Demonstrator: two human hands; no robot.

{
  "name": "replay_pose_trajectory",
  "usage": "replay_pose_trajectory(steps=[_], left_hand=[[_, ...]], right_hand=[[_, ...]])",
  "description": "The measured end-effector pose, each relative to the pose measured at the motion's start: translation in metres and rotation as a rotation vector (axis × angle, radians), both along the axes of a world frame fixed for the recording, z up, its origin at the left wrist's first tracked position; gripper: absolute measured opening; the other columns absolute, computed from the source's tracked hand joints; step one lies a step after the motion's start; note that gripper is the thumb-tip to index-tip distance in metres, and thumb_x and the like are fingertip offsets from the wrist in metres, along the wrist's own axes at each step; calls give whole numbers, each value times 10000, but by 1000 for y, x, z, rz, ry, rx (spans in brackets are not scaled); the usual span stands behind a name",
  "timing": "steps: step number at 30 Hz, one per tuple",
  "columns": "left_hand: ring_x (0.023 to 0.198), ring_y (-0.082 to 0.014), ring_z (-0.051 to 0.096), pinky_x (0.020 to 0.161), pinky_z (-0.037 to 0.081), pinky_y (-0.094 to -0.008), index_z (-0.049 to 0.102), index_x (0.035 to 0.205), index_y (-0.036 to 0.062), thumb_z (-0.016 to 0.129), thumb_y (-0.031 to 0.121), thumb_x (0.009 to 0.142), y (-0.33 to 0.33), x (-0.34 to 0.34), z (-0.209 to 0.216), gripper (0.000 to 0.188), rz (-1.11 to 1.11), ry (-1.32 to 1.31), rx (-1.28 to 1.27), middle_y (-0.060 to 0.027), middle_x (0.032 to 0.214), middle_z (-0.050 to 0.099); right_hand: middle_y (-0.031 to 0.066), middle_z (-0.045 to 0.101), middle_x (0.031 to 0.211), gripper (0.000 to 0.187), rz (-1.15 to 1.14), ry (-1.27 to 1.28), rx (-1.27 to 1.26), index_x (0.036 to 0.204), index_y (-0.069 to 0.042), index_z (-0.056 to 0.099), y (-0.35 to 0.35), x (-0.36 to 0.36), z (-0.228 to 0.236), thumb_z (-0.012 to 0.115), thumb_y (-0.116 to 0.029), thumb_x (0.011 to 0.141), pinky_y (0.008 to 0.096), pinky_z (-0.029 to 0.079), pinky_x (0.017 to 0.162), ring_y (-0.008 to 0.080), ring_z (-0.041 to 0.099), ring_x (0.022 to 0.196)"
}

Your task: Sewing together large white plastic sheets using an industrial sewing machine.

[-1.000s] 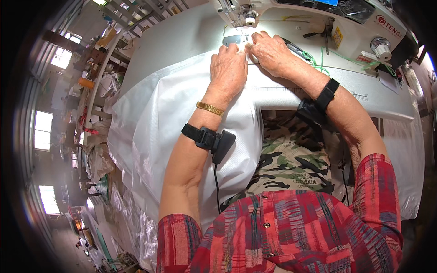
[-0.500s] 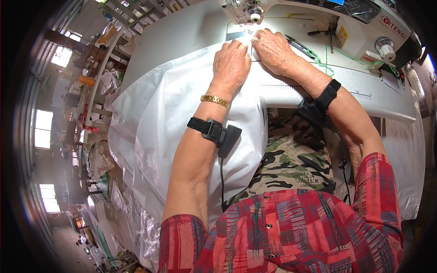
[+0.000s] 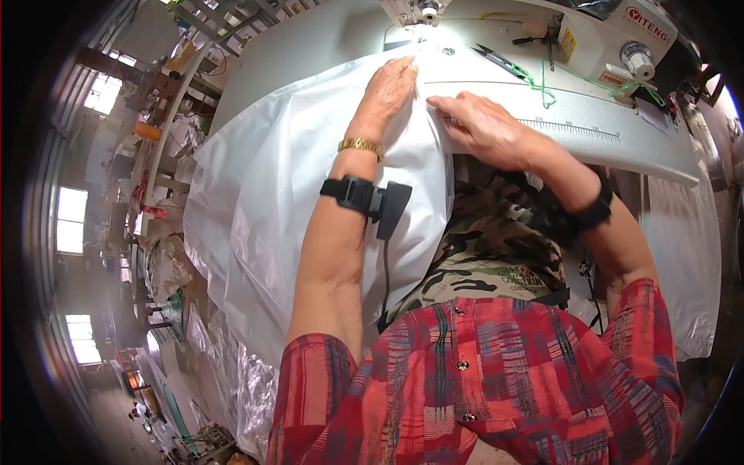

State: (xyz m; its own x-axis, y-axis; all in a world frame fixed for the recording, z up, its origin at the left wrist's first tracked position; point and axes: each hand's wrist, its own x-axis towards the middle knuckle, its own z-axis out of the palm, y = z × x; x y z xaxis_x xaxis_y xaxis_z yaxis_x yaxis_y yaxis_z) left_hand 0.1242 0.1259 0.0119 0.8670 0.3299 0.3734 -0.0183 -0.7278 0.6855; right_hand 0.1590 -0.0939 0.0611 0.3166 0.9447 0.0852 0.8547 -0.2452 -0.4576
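A large white sheet of thin, slightly shiny material (image 3: 263,178) spreads over the sewing machine's bed and hangs down toward my lap. My left hand (image 3: 390,87) is closed on the sheet close to its right edge, just short of the lit needle area of the sewing machine (image 3: 418,12). Lower and to the right, my right hand (image 3: 492,132) has its fingertips pinched at the sheet's right edge, beside the ruler marks on the table front. Its lower fingers are curled and partly hidden.
Black-handled thread snips (image 3: 500,62) lie right of the needle, with a green cord (image 3: 546,89) beside them. A small dark round part (image 3: 448,52) sits near the needle. More pale sheeting (image 3: 674,256) hangs at the right. Shelving and clutter stand at the left.
My right hand has drawn back from the needle, down and to the right along the sheet's edge. My left hand has shifted only slightly; the sheet's edge near the needle is now uncovered.
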Motion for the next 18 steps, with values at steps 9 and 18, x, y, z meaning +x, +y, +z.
replay_pose_trajectory(steps=[9,18], left_hand=[[913,-252,601,794,486,-348,595,1118,-19,619,53,882,-132,-177,2,248,35,-6,-1,-150,1035,609],[1271,-354,425,1066,344,-444,464,1307,-42,566,187,955,-150,-331,-93,433,491,-2,201,-226,1355,450]], right_hand=[[41,610,1130,341,-203,1184,268,1290,-24,490,-53,-61,-118,475,-177,985,299,436,931,119,547,1053],[20,621,1136,393,-81,1701,161,1250,-123,553,-26,-87,-150,516,-420,996,332,544,799,143,621,988]])
